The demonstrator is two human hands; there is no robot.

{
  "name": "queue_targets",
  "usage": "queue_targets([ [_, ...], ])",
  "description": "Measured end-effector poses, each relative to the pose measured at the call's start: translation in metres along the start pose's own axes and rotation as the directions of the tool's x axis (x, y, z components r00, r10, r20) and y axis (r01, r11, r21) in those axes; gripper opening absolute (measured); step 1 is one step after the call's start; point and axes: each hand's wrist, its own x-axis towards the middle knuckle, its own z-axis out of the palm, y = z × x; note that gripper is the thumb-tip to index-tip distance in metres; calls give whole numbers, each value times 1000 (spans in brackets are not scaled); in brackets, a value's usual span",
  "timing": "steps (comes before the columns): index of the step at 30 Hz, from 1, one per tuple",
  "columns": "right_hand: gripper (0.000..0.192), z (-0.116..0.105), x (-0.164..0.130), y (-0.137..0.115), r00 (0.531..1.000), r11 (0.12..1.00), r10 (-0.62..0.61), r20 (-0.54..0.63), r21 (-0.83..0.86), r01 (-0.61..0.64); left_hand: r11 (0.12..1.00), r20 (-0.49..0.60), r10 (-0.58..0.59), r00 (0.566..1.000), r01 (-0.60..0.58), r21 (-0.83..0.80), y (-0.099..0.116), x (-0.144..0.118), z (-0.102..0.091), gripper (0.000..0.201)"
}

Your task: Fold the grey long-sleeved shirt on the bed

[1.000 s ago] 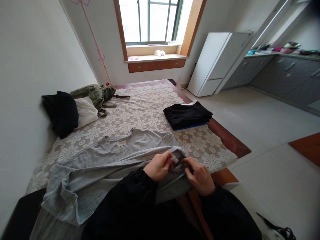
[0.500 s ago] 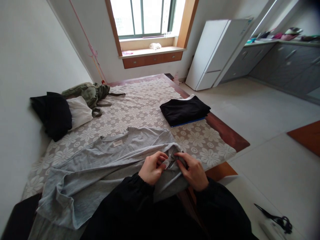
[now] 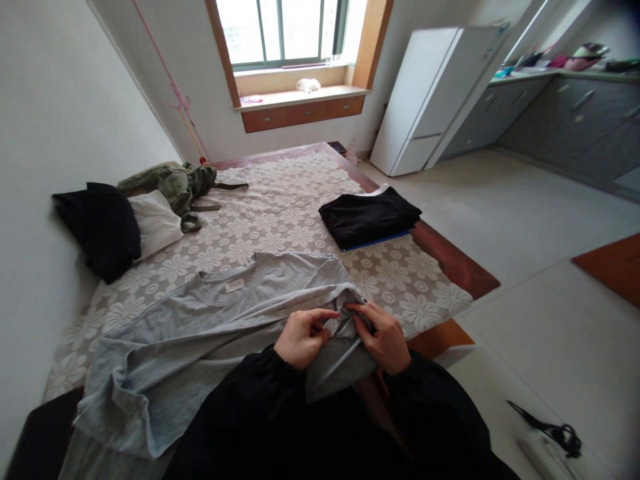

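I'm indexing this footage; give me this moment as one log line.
left hand: pinching white label | right hand: gripping grey shirt | folded black clothes: on patterned cloth

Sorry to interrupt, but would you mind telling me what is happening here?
A person's left hand holds a small white label against a grey shirt, while the right hand grips the shirt beside it. The shirt lies loosely spread on a flowered cloth, with folded clothes beyond it.
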Motion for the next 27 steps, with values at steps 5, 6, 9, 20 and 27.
queue_targets([
  [5, 30, 1, -1, 1, 1000, 1000, -12, -9, -7, 12, 1000, 2, 2, 1000, -2, -3, -2, 1, 0, 46],
  [6, 30, 1, -1, 1, 1000, 1000, -17, -13, -9, 17, 1000, 3, 3, 1000, -3, -11, -3, 1, 0, 46],
  [9, 30, 1, -2, 2, 999, 999, -35, -28, -15, 34, 999, 4, 5, 1000, -5, -43, -4, 0, 1, 48],
  [20, 29, 3, -3, 4, 999, 1000, -29, -23, -7, 29, 998, 10, -21, 1000, 22, -62, 1, 1, 0, 51],
  [27, 28, 2, -3, 1, 998, 999, -40, -48, 0, 40, 998, 17, -37, 999, 38, -49, -1, 3, 0, 50],
])
